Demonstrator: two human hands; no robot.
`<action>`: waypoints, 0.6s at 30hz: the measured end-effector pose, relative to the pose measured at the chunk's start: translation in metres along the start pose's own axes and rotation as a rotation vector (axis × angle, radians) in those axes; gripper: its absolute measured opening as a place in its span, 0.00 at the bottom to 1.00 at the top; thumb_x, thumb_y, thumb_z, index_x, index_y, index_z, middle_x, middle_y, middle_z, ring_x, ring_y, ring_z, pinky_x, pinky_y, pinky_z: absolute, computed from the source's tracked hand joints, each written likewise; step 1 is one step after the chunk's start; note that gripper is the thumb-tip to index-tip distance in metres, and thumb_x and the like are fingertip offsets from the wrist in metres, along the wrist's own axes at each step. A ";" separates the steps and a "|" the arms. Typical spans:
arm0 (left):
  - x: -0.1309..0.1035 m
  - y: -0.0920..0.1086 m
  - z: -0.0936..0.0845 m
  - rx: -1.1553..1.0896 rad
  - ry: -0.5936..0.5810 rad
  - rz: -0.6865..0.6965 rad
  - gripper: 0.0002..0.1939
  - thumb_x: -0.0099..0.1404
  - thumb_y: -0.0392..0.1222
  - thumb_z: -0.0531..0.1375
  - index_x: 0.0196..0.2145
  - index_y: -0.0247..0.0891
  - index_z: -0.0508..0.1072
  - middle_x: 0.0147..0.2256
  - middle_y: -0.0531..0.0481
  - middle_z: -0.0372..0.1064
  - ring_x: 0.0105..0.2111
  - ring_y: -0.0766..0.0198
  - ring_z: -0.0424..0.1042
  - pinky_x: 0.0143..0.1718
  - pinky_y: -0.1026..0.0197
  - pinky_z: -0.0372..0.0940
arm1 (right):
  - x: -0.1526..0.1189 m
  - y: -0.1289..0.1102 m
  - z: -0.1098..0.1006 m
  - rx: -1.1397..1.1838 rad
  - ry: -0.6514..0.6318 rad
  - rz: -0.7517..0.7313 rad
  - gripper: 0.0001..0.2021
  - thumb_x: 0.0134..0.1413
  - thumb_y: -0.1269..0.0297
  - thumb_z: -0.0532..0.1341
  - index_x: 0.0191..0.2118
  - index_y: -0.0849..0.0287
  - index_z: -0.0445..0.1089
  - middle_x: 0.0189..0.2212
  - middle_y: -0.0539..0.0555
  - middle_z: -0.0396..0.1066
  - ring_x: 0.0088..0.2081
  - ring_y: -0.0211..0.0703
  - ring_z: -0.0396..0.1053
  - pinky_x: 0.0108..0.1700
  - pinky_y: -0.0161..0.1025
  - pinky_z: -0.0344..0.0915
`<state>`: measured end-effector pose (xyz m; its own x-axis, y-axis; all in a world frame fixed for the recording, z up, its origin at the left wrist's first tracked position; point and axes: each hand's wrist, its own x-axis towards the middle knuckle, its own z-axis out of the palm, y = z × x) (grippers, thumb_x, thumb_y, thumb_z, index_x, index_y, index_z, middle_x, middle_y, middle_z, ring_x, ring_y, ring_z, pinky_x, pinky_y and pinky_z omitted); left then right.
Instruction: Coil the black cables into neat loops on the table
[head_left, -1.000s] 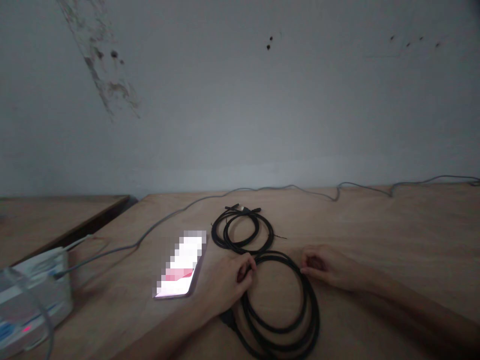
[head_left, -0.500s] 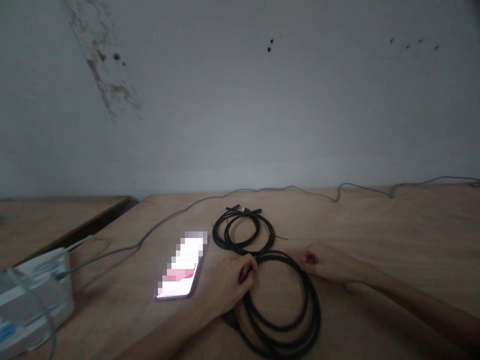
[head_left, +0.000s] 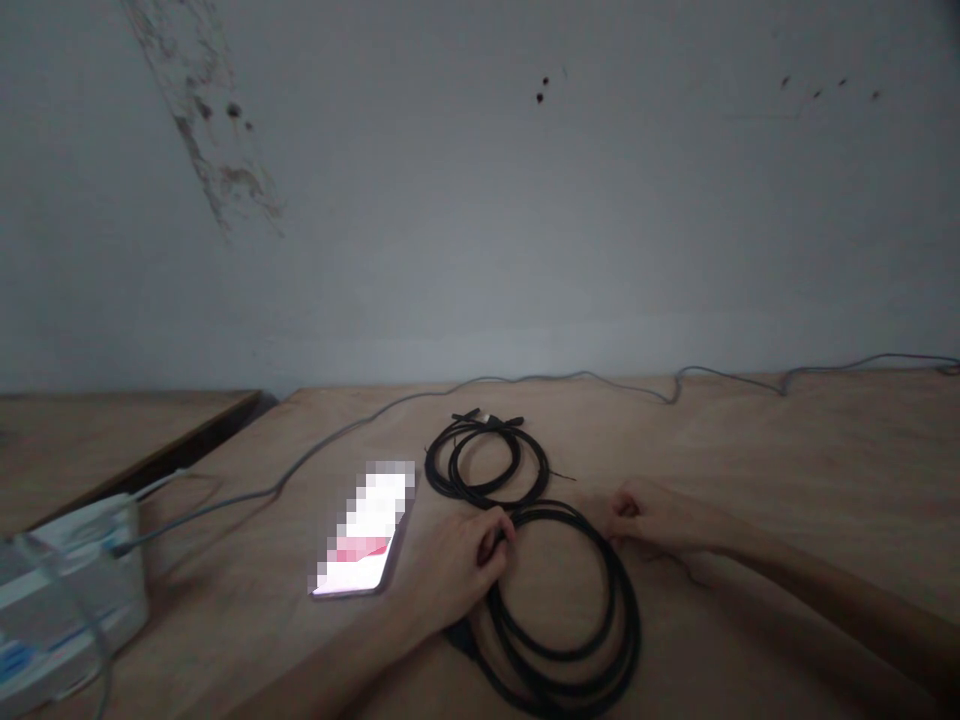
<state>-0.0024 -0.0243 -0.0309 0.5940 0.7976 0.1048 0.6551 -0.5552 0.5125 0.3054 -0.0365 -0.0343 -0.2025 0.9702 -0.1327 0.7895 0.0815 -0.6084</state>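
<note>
A large coil of black cable [head_left: 626, 640] lies on the table in front of me, with a dark plug [head_left: 460, 638] by its left side. My left hand [head_left: 461, 560] is closed on the coil's upper left part, thumb and fingers pinched round the strands. My right hand [head_left: 649, 515] is curled beside the coil's upper right edge, fingertips together; what they pinch is hidden. A thin dark strand [head_left: 679, 568] shows just below that hand. Behind the large coil lies a smaller coil of black cable [head_left: 544, 455], its connector ends on top and thin tie ends sticking out.
A phone [head_left: 366, 535] with a lit, blurred screen lies left of my left hand. At far left stands a white power strip [head_left: 124, 590] with cords plugged in. A grey cord [head_left: 330, 438] runs along the table [head_left: 817, 480] near the wall. A gap separates a second table [head_left: 112, 425].
My right hand has moved slightly up and to the right, and more of the thin strand shows under it. My left hand and the coils stay in place.
</note>
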 end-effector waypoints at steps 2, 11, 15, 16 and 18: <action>0.000 -0.001 0.001 0.011 0.005 0.005 0.08 0.63 0.36 0.57 0.40 0.43 0.73 0.26 0.57 0.65 0.29 0.64 0.67 0.30 0.63 0.54 | -0.003 -0.002 -0.005 -0.056 -0.012 -0.035 0.18 0.59 0.56 0.57 0.26 0.60 0.75 0.21 0.52 0.71 0.24 0.40 0.65 0.25 0.35 0.53; 0.000 -0.003 0.003 0.006 0.010 0.006 0.09 0.63 0.35 0.57 0.40 0.42 0.74 0.25 0.57 0.65 0.28 0.64 0.67 0.30 0.63 0.54 | -0.025 0.004 -0.006 -0.565 0.227 -0.736 0.09 0.61 0.70 0.56 0.42 0.58 0.74 0.37 0.58 0.76 0.37 0.46 0.72 0.40 0.40 0.65; 0.000 -0.003 0.003 0.004 0.014 0.004 0.09 0.63 0.35 0.57 0.40 0.42 0.74 0.25 0.57 0.65 0.28 0.64 0.67 0.30 0.64 0.54 | -0.022 0.026 0.000 -0.750 0.368 -0.996 0.13 0.67 0.72 0.53 0.49 0.58 0.74 0.42 0.58 0.79 0.42 0.47 0.76 0.46 0.43 0.69; 0.000 -0.003 0.003 0.009 0.017 0.007 0.09 0.63 0.35 0.57 0.40 0.42 0.74 0.25 0.57 0.65 0.28 0.64 0.67 0.30 0.64 0.54 | -0.021 0.032 0.001 -0.772 0.384 -1.032 0.14 0.68 0.72 0.53 0.50 0.58 0.74 0.42 0.58 0.80 0.43 0.48 0.76 0.46 0.43 0.70; 0.000 -0.004 0.003 0.017 0.019 0.013 0.09 0.63 0.35 0.57 0.40 0.43 0.74 0.25 0.58 0.65 0.28 0.64 0.67 0.30 0.64 0.54 | -0.019 0.040 0.003 -0.803 0.374 -1.026 0.15 0.69 0.72 0.53 0.51 0.58 0.74 0.43 0.58 0.80 0.43 0.47 0.77 0.46 0.43 0.71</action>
<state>-0.0034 -0.0227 -0.0357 0.5936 0.7945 0.1278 0.6555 -0.5695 0.4960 0.3390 -0.0526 -0.0580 -0.8326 0.3854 0.3978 0.5226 0.7845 0.3338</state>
